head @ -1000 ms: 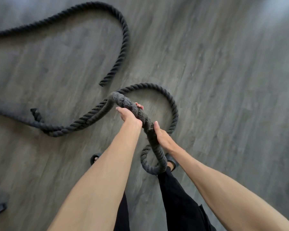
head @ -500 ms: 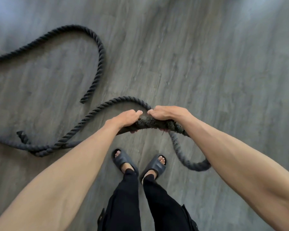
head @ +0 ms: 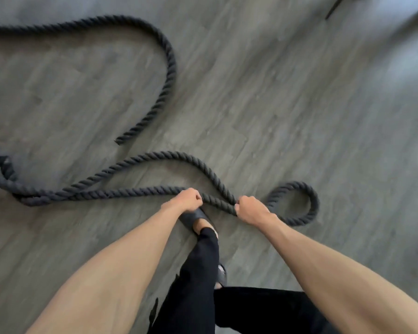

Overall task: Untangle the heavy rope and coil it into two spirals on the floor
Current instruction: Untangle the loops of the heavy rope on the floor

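A thick dark twisted rope lies in loose curves on the grey wood floor. My left hand and my right hand both grip one stretch of it low over the floor, a short span of rope between them. To the right of my right hand the rope curls into a small loop. A second long strand sweeps across the upper left and ends in a cut tip. Another frayed end lies at the far left.
My foot in a dark sandal stands just under my left hand, with black trousers below. A dark thin object shows at the top right edge.
Both hands have gone down with the rope, from waist height to near the floor, and moved apart. The loop now lies on the floor to the right. One leg has stepped forward.
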